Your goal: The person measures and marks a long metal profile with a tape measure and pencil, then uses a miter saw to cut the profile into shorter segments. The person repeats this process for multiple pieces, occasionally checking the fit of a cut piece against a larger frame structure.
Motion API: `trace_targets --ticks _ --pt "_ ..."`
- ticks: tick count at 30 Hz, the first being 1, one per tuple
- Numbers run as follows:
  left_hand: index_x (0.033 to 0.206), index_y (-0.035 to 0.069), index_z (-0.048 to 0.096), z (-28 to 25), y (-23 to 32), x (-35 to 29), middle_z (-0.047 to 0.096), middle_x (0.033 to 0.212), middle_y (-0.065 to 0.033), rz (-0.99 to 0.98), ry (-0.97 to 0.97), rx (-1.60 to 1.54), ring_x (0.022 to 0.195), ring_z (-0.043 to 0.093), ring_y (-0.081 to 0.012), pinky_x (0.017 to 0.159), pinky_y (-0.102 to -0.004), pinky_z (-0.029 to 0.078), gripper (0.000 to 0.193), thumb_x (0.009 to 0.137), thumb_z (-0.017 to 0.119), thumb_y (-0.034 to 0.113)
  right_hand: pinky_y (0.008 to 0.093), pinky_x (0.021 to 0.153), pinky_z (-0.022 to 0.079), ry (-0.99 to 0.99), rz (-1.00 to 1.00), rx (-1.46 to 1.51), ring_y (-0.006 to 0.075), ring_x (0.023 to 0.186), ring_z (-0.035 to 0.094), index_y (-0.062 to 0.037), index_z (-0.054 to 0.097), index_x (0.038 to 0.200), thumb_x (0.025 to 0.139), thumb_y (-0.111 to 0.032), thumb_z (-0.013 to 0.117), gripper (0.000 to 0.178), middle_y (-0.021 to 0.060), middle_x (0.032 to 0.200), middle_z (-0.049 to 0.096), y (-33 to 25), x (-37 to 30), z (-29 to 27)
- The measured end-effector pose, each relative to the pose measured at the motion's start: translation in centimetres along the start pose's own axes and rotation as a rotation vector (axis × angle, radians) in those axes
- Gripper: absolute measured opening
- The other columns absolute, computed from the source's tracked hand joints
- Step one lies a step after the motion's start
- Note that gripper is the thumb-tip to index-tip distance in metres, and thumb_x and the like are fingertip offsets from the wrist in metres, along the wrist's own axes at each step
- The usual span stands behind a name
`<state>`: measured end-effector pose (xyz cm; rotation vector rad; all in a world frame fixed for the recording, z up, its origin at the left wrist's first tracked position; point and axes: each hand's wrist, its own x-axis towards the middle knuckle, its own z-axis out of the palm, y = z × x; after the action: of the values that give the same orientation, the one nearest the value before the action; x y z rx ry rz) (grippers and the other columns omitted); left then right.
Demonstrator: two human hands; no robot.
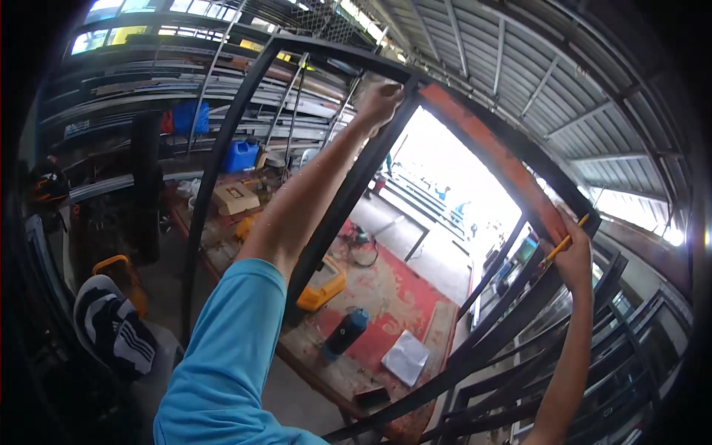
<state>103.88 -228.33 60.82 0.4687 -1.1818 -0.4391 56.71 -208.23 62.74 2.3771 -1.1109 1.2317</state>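
Observation:
A large black metal frame stands upright in front of me. My left hand reaches up to its top, fingers curled against the middle upright; the hand is slightly blurred. A flat orange-red bar slants along the frame's top member, from near my left hand down to my right. At the bar's lower right end, my right hand is closed, with a yellow pencil sticking out between its fingers. That hand also touches the bar's end.
Beyond the frame is a worn red table bearing a dark bottle, a white sheet and a yellow case. A blue jerrycan stands farther back. Racks of long profiles line the left; more black frames lean right.

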Motion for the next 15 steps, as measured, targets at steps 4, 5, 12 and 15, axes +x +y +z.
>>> trace_targets --ticks 4,5,12,15 --pt "0.13 0.006 0.071 1.1 0.1 1.4 0.074 0.125 -0.009 -0.051 -0.001 -0.046 0.114 0.066 -0.0173 0.103 -0.0312 0.048 0.03 0.102 0.068 0.017 0.0316 0.099 0.056 -0.005 -0.003 -0.147 0.02 0.116 0.069 -0.0038 0.055 0.148 0.076 0.008 0.082 0.077 0.0147 0.131 0.069 -0.2 2.4 -0.4" --pt "0.128 0.006 0.072 1.1 0.0 1.3 0.074 0.124 -0.009 -0.068 0.01 -0.072 0.114 0.066 -0.017 0.103 -0.031 0.048 0.029 0.102 0.069 0.017 0.0319 0.099 0.056 -0.012 0.009 -0.147 0.0201 0.116 0.069 -0.0039 0.055 0.148 0.076 0.007 0.083 0.078 0.0147 0.13 0.069 -0.4 2.5 -0.7" --pt "0.128 0.012 0.075 0.6 0.5 0.2 0.075 0.119 -0.008 -0.051 -0.092 0.015 0.113 0.066 -0.0157 0.102 -0.0287 0.047 0.03 0.1 0.064 0.006 0.0347 0.105 0.053 -0.032 0.069 -0.115 0.0226 0.127 0.062 -0.006 0.05 0.151 0.073 0.01 0.081 0.085 0.0152 0.141 0.062 -0.5 2.7 -0.6" --pt "0.128 0.013 0.075 0.5 0.6 -0.1 0.075 0.118 -0.0077 -0.067 -0.096 0.048 0.113 0.066 -0.0158 0.101 -0.0278 0.047 0.033 0.1 0.06 0.002 0.0344 0.103 0.054 -0.006 0.056 -0.187 0.0231 0.126 0.063 -0.0075 0.051 0.152 0.073 0.011 0.081 0.086 0.0153 0.14 0.063 -0.3 2.9 -0.7"
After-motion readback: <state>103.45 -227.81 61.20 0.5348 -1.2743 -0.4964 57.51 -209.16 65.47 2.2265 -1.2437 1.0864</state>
